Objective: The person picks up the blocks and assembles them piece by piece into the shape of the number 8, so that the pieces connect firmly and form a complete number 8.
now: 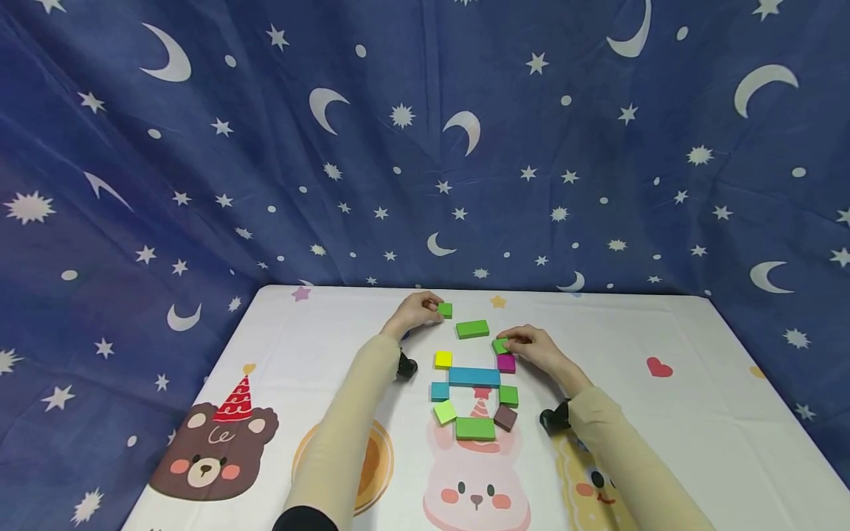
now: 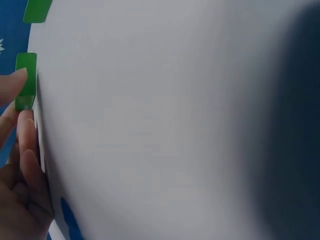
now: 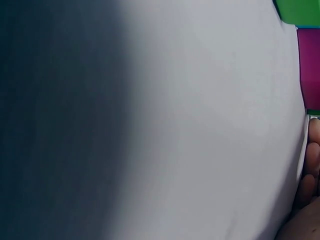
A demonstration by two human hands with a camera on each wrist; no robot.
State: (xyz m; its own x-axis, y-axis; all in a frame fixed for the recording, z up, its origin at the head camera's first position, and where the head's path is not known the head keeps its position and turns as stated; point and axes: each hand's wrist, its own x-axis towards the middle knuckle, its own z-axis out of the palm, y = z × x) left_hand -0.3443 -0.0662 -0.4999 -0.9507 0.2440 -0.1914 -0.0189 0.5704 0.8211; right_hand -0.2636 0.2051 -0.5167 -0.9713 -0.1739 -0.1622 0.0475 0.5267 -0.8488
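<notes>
My left hand (image 1: 413, 313), at the far side of the table, pinches a small green block (image 1: 445, 310) between thumb and fingers; the left wrist view shows the thumb on this green block (image 2: 28, 82). Nearer and to the right, my right hand (image 1: 539, 349) holds another green block (image 1: 499, 346) by its right side, just behind a purple block (image 1: 506, 363). Between the hands lies a longer green block (image 1: 472, 330). The right wrist view catches only a few fingers (image 3: 312, 157) at its edge, close to the purple block (image 3: 311, 67).
Nearer me, blocks form a ring: a long blue block (image 1: 474, 377), a yellow block (image 1: 443, 360), a small blue block (image 1: 440, 391), a lime block (image 1: 444, 412), a long green block (image 1: 475, 429), a brown block (image 1: 505, 418) and a green block (image 1: 508, 396). A starry curtain (image 1: 505, 221) hangs behind.
</notes>
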